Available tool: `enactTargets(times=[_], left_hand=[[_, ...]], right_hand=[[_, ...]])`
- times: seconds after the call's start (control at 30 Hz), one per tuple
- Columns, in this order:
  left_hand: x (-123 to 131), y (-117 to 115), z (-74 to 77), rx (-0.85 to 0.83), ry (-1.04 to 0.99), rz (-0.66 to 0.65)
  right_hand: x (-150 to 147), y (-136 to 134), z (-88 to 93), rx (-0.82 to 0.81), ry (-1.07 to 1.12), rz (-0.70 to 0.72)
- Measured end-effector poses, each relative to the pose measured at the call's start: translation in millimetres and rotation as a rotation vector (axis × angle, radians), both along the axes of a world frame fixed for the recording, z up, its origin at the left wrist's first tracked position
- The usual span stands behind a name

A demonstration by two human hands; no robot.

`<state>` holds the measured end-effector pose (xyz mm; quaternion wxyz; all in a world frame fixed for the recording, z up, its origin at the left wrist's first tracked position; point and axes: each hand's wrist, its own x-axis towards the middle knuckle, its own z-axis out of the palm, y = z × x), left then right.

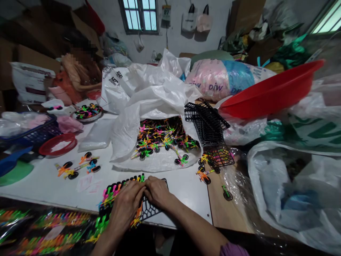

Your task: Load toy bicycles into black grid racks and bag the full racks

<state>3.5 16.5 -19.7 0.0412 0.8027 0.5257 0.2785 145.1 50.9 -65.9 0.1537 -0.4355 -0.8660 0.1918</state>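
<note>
**Both hands on black grid, toy bikes at its L side**

White desk [186, 195] carries it all. White sack [122, 142], mouth open toward the person, lies on the far side of the hands w/ loose bikes spilling at its lip. Black grid [153, 209] lies at the desk's near edge, betw. sack & person.

Handling, grid first: looks like thin moulded plastic, so prob. light, fairly stiff w/ a little flex, smooth to touch. Best hold = outer rim at the bare R end. Toy bikes [114, 190]: v. light, hard, slim parts that could bend or snap if forced sideways; wheels prob. turn under a grip, so pinch the frame instead.

Rel. to fingers: grid sits directly under both hands, bare bars showing below the R hand [157, 188]. L hand [130, 193] lies over the mid part, rows of bikes to its L. Fingers of both hands curl down, drawn close tog., tips meeting near the grid's far edge. Backs of hands block the view, so can't tell if they pinch a bike. One orange-and-yellow bike [136, 217] shows just on the near side of the L fingers.
</note>
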Motion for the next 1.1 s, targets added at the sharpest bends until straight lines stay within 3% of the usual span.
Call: enactTargets(times=[0.13, 0.23, 0.37, 0.47, 0.53, 0.6, 0.7, 0.87, 0.97, 1.1], left_hand=[[2, -4, 2.1, -0.002, -0.022, -0.006], [2, -6, 1.5, -0.005, -0.048, -0.006], [2, -4, 1.0, -0.029, -0.067, 0.017], [2, -3, 4.7, -0.055, -0.070, 0.018], [2, -4, 7.5, -0.061, -0.073, 0.008], [2, -3, 9.3, -0.055, -0.073, 0.002], [1, 0, 10.7, -0.045, -0.056, 0.012], [-2, 14, 14.0, -0.049, 0.037, 0.078], [-2, 22, 13.1, -0.073, 0.040, 0.105], [0, 21, 18.8, -0.066, 0.055, 0.108]], right_hand=[[14, 4, 9.1, -0.081, 0.050, 0.064], [41, 32, 28.2, -0.167, 0.078, 0.071], [73, 100, 58.4, -0.013, -0.219, -0.445], [76, 137, 66.7, 0.001, -0.316, -0.543], [72, 144, 65.4, 0.006, -0.317, -0.535], [68, 137, 62.0, 0.036, -0.319, -0.536], [65, 105, 53.8, 0.053, -0.203, -0.491], [56, 31, 26.2, -0.241, 0.205, -0.214], [43, 0, 13.5, -0.349, 0.364, -0.218], [27, -17, 13.9, -0.357, 0.448, -0.208]])
